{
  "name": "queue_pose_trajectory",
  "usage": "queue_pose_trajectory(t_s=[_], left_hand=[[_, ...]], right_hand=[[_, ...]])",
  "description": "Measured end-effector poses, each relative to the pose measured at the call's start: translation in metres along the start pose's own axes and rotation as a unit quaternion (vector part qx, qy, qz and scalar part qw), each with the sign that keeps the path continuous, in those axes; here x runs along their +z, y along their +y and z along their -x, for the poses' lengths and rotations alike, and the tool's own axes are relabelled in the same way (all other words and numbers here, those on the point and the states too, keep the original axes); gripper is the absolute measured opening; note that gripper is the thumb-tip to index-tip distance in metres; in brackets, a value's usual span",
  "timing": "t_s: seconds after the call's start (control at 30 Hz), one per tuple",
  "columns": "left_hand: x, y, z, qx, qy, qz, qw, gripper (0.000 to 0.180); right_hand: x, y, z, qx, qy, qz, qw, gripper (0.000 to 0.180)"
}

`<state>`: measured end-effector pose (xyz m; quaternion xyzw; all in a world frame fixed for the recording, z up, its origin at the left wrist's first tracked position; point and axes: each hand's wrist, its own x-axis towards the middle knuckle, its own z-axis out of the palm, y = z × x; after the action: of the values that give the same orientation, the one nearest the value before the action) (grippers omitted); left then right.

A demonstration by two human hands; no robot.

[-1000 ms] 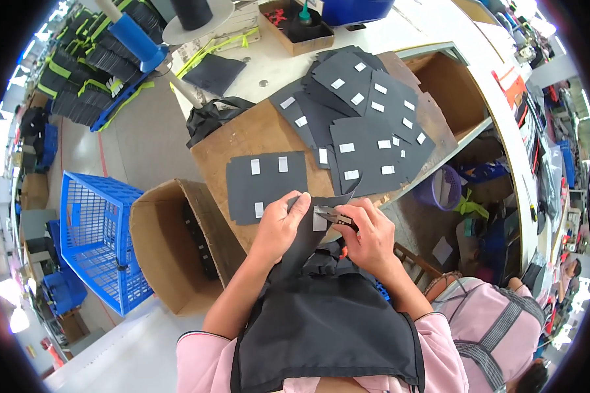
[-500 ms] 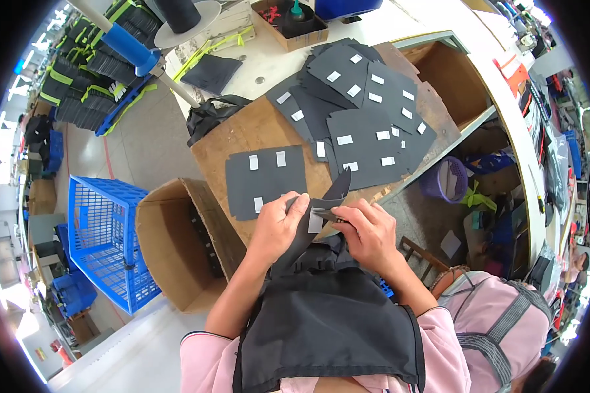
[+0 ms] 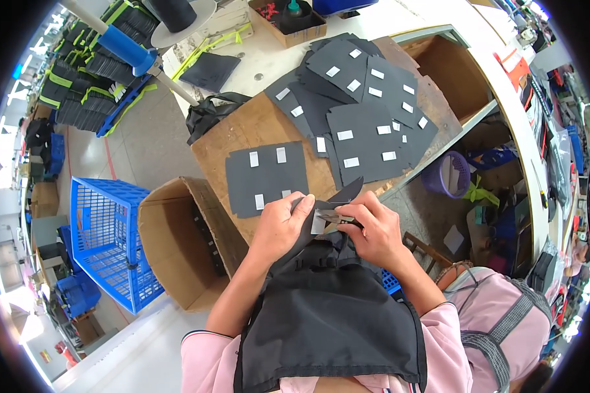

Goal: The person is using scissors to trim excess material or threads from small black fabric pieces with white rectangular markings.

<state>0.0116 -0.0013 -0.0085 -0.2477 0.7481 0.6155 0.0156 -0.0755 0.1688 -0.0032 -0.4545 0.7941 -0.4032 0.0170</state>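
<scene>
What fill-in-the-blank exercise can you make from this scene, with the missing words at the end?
The right hand holds thread snips at a ____ patch.
The left hand grips the dark fabric piece with its ____ on top.
The square dark panel lying apart on the brown board shows ____ such patches.
The plastic crate beside the open cardboard box is ____.

Missing words: white; thumb; four; blue.

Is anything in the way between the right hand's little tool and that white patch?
Nothing visible is. The right hand holds the metal tool with its tip right at the white patch, while the left hand grips the black piece beside the patch.
</scene>
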Motion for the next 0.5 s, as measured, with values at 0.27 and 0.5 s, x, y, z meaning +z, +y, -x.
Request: queue_pose_trajectory(t_s=[0.27, 0.5], left_hand=[[-0.0018, -0.0013, 0.0017, 0.003, -0.006, -0.044, 0.999, 0.039], [-0.0007, 0.0054, 0.0024, -0.005, -0.013, -0.070, 0.997, 0.040]], right_hand=[[0.0007, 0.0038, 0.0006, -0.063, 0.009, 0.040, 0.997, 0.028], [-0.0018, 0.0039, 0.0061, -0.031, 0.015, 0.023, 0.999, 0.028]])
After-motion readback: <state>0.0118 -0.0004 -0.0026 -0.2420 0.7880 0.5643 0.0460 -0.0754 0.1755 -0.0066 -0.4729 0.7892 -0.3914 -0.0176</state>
